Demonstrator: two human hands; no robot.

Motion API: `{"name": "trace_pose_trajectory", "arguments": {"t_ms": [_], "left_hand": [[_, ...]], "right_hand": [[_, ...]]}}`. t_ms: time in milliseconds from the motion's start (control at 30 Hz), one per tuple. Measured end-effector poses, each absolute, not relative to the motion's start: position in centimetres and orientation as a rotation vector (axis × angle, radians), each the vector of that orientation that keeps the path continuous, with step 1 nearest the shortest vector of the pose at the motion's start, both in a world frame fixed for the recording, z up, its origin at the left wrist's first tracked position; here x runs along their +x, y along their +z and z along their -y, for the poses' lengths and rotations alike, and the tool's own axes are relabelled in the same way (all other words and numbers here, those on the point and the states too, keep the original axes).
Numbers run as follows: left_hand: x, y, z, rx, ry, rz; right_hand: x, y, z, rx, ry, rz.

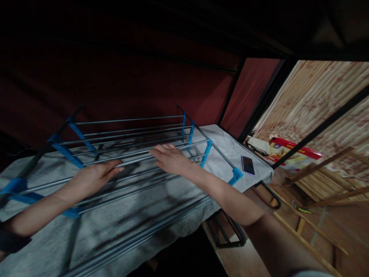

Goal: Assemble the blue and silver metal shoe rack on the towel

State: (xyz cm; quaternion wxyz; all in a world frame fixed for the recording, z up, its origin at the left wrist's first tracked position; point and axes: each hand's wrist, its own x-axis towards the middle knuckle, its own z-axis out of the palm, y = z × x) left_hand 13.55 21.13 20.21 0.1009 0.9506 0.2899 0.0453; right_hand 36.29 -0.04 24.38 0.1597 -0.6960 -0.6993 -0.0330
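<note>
A rack of thin grey metal tubes (138, 179) and blue plastic connectors (206, 153) lies across a grey cloth (121, 231). My left hand (93, 177) is closed around one of the front upper tubes, its thumb and fingertips meeting near the middle. Further right along the tubes, my right hand (170, 157) curls its fingers over the same tube, palm down. To the right, the bare end of a side pole carries a blue connector (236, 175). Several loose metal tubes (138, 234) lie side by side along the cloth's near edge.
A phone (248, 165) lies on the cloth at the right. Dark red panels (129, 84) stand behind the rack. Beyond the black metal frame are a red and yellow box (294, 154), wooden frames (325, 181) and a patterned curtain (325, 100). A black metal rail (230, 242) sits below the edge.
</note>
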Motion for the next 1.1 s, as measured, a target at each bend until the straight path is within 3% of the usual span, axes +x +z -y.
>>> {"name": "trace_pose_trajectory", "arguments": {"t_ms": [100,200,267,367,533,1100], "left_hand": [[13.6,20.4,-21.0,2.812,0.112,-0.896],[13.5,20.3,-20.4,2.822,0.079,-0.934],[13.5,20.2,-20.2,2.82,0.094,-0.946],[13.7,20.1,-20.3,2.815,0.094,-0.946],[13.8,20.3,-20.6,2.809,0.057,-0.933],[13.7,20.0,-20.9,2.889,-0.1,-0.992]], "right_hand": [[41.0,26.5,2.8,-1.93,-0.073,1.867],[47.1,27.5,5.8,-1.917,-0.017,1.392],[50.9,27.1,7.6,-1.874,0.149,0.892],[54.3,24.9,9.4,-1.817,0.384,0.681],[54.3,21.6,9.3,-1.587,0.72,0.598],[54.6,20.7,8.2,-1.624,0.794,0.555]]}}
